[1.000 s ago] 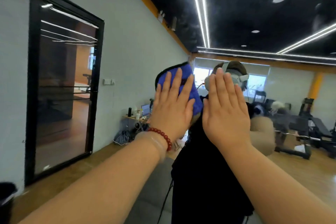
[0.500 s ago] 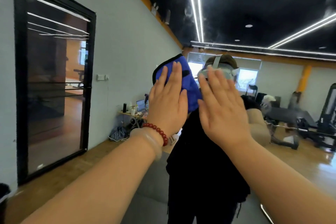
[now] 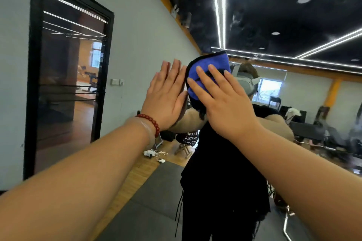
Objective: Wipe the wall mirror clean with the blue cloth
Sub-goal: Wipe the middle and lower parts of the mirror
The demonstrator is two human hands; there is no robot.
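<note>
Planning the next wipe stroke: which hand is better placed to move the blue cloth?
The right hand: its straight fingers press the blue cloth; the left hand lies flat beside it.

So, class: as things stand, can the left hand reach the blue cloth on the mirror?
Probably yes: the left hand lies flat on the wall mirror right beside the blue fabric cloth, nothing between them. The right hand presses it with straight fingers.

My right hand (image 3: pixel 221 100) lies flat on the cloth (image 3: pixel 207 60), which lies against the mirror (image 3: pixel 293 25) ahead of me. My left hand (image 3: pixel 166 96) rests on the glass just left of the cloth. Behind both hands stands my reflection (image 3: pixel 225 162). A door (image 3: pixel 66 84) stands far left.
</note>
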